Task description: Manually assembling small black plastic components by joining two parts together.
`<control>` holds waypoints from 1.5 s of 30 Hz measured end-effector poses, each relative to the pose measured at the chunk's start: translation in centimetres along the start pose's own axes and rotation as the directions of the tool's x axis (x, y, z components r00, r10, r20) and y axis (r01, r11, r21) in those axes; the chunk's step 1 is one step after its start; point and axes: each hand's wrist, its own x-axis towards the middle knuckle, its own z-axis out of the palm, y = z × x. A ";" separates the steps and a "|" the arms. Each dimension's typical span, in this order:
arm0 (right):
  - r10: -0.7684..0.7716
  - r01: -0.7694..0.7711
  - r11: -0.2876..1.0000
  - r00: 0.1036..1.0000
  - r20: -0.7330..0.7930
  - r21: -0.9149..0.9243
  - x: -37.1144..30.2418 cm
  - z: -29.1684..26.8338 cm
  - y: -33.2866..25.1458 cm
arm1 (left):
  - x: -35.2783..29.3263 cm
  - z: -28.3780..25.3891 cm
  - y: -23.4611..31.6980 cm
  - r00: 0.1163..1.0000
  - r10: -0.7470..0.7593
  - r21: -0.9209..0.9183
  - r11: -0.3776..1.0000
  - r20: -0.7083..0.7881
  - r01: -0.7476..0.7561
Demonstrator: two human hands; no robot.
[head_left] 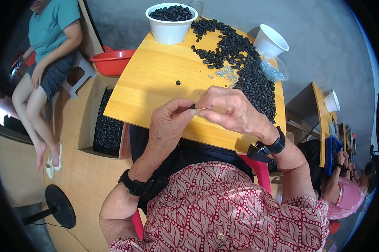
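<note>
Over the near edge of the wooden table (156,80), my left hand (167,122) pinches a small black plastic part (193,106) between thumb and forefinger. My right hand (231,109) is closed in a pinch right beside that part; what its fingertips hold, if anything, is too small to make out. A single black piece (178,82) lies on the wood beyond my left hand. Beyond my right hand spreads a large heap of similar black parts (256,80). Small silver screw-like pieces (227,74) lie at the heap's inner edge.
A white tub (168,31) full of black parts stands at the far left corner. Another white tub (271,41) and a clear container of silver pieces (272,70) sit at the right. A box of black parts (107,122) is on the floor. People sit left (51,38) and right (345,197).
</note>
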 end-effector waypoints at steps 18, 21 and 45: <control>0.099 -0.043 0.870 0.991 0.088 -0.491 7.9 3.6 7.2 | 1.8 -3.5 -0.2 0.961 0.003 -0.160 0.986 -0.276 -0.049; 0.077 -0.029 0.889 0.993 0.085 -0.458 7.8 3.9 7.6 | 1.8 -3.3 -0.3 0.960 -0.020 -0.198 0.979 -0.280 -0.038; 0.343 -0.330 0.916 0.939 0.022 -0.228 1.6 2.7 4.2 | 1.1 -2.2 -0.1 0.985 -0.100 -0.186 0.980 -0.137 0.074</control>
